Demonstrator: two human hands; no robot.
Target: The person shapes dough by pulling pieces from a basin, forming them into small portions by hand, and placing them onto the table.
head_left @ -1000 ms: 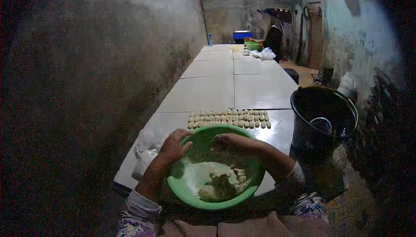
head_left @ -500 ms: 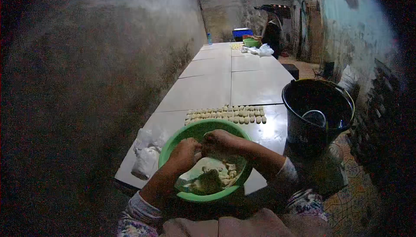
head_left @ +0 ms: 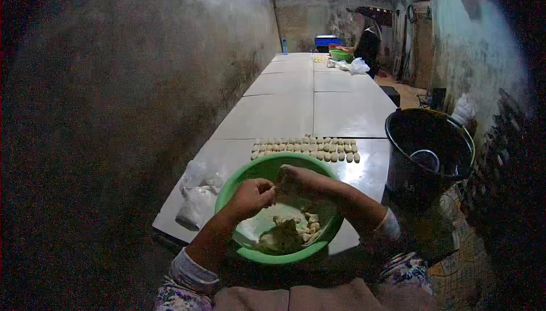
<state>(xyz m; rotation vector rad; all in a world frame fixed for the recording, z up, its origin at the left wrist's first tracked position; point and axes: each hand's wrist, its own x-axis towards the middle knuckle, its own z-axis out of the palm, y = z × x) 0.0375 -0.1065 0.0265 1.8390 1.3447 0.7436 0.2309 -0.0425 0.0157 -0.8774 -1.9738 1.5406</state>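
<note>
Over the green basin [head_left: 227,188] both my hands work close together. My left hand [head_left: 250,198] is closed in a pinch, with a small pale bit of dough at its fingertips. Opposite it, my right hand [head_left: 298,181] is curled closed; its fingers are in shadow, and what they hold is hidden. Inside the basin lie a lump of dough [head_left: 281,238], several small dough pieces [head_left: 311,227] and white flour [head_left: 250,228]. Just beyond the rim, rows of small shaped dough pieces [head_left: 304,149] rest on the white table [head_left: 273,114].
A clear plastic bag of white powder [head_left: 196,206] lies left of the basin. At the right stands a large black bucket [head_left: 412,180]. Another person [head_left: 368,46] is at the table's far end, near a green bowl [head_left: 341,55] and white bags [head_left: 358,66]. A wall [head_left: 170,72] runs along the left.
My hands have drawn slightly apart, and a pale bit now shows at my left fingertips. The whole view has shifted a little, so the table and bucket sit further right.
</note>
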